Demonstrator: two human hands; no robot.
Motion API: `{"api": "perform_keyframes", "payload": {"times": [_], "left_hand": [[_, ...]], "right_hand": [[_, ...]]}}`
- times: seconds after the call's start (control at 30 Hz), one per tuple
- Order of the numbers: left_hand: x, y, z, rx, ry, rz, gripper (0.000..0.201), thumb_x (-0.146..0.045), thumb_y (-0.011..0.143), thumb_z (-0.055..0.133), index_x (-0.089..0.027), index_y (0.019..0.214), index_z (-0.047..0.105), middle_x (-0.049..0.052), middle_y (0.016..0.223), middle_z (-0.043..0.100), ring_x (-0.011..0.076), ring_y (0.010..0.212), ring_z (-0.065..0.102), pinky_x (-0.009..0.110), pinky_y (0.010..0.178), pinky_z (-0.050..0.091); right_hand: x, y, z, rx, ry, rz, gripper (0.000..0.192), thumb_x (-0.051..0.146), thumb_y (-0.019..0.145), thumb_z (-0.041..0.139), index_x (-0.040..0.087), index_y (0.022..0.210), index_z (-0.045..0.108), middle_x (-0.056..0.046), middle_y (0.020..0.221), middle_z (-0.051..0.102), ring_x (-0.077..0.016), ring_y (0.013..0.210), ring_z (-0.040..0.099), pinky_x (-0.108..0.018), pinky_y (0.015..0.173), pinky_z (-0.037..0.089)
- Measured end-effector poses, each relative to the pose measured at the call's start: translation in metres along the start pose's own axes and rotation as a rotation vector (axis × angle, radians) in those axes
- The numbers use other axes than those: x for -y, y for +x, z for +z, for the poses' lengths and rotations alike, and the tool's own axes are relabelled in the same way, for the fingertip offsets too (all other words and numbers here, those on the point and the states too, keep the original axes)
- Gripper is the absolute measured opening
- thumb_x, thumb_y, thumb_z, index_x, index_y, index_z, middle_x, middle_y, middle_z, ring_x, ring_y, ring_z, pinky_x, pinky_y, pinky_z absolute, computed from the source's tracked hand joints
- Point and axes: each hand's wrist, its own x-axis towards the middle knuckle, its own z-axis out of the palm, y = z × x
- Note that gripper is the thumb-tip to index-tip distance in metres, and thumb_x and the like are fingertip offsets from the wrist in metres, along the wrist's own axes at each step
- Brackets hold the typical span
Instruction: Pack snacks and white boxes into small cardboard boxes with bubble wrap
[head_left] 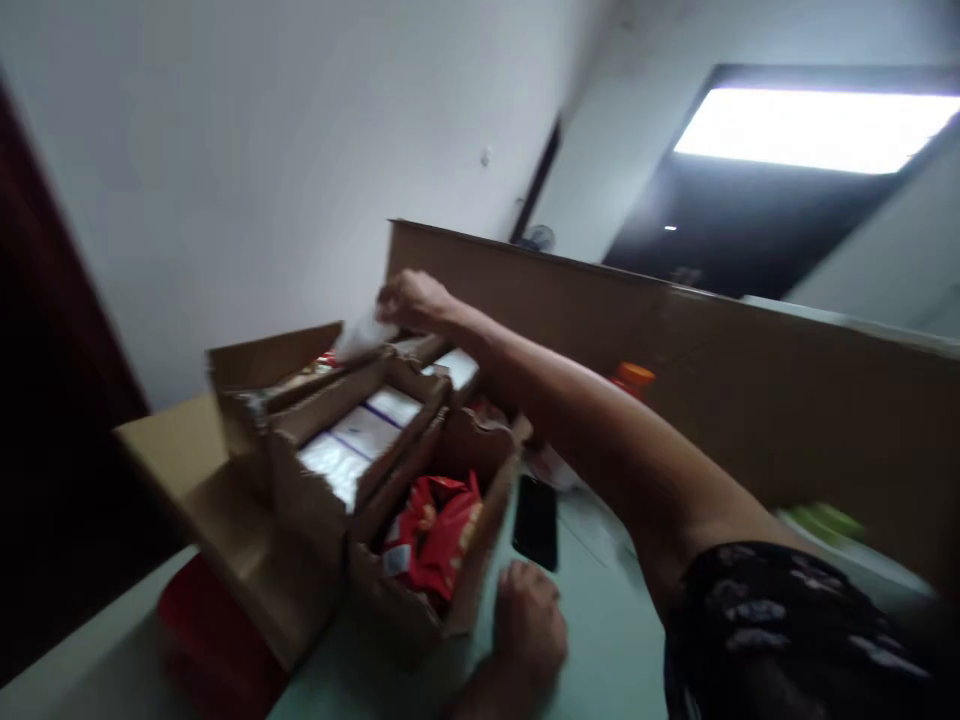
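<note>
My right hand [416,300] reaches out over the far boxes with its fingers closed on a whitish, see-through plastic piece [361,335], blurred and perhaps a bag. Below it stands an open cardboard box [311,500] with white packs [367,435] inside. Beside that, a second open box [480,590] contains a shiny red packet [439,530]. My left hand [529,620] rests on the pale green table [600,640], fingers curled in with nothing showing in them. It is close to the red packet's box and just in front of a black phone [536,522].
A long cardboard panel [720,400] stands upright behind the table. Near it are an orange-capped container [634,375] and a green item [821,522]. Another cardboard box [274,360] sits at the back left. Something red [214,630] lies at the lower left.
</note>
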Motion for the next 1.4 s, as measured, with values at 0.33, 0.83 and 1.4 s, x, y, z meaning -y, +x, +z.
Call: {"api": "perform_keyframes", "payload": {"times": [0.33, 0.83, 1.4], "left_hand": [[0.004, -0.018, -0.003, -0.087, 0.027, -0.014, 0.021, -0.008, 0.081, 0.049, -0.022, 0.084, 0.065, 0.007, 0.091, 0.068, 0.0279, 0.094, 0.058, 0.043, 0.086, 0.043], [0.001, -0.021, -0.018, -0.108, 0.18, 0.05, 0.02, -0.017, 0.084, 0.049, -0.02, 0.086, 0.069, 0.007, 0.093, 0.071, 0.0239, 0.094, 0.064, 0.039, 0.087, 0.05], [-0.067, -0.064, -0.069, -0.167, 0.341, 0.125, 0.031, -0.015, 0.081, 0.06, -0.023, 0.11, 0.069, 0.01, 0.122, 0.066, 0.0264, 0.121, 0.058, 0.044, 0.107, 0.044]], "right_hand": [[-0.198, -0.329, 0.004, -0.743, 0.048, 0.601, 0.041, 0.04, 0.099, 0.04, 0.013, 0.116, 0.066, -0.008, 0.104, 0.073, -0.0186, 0.09, 0.069, -0.03, 0.075, 0.055], [-0.24, -0.398, 0.126, -0.101, -0.192, 0.545, 0.033, 0.027, 0.097, 0.054, 0.015, 0.126, 0.062, -0.02, 0.143, 0.052, -0.0319, 0.133, 0.044, -0.049, 0.108, 0.029], [-0.165, -0.438, 0.137, -0.096, 0.047, 0.273, 0.034, 0.039, 0.091, 0.053, 0.028, 0.117, 0.071, -0.01, 0.13, 0.068, -0.0307, 0.123, 0.061, -0.05, 0.1, 0.047]]}}
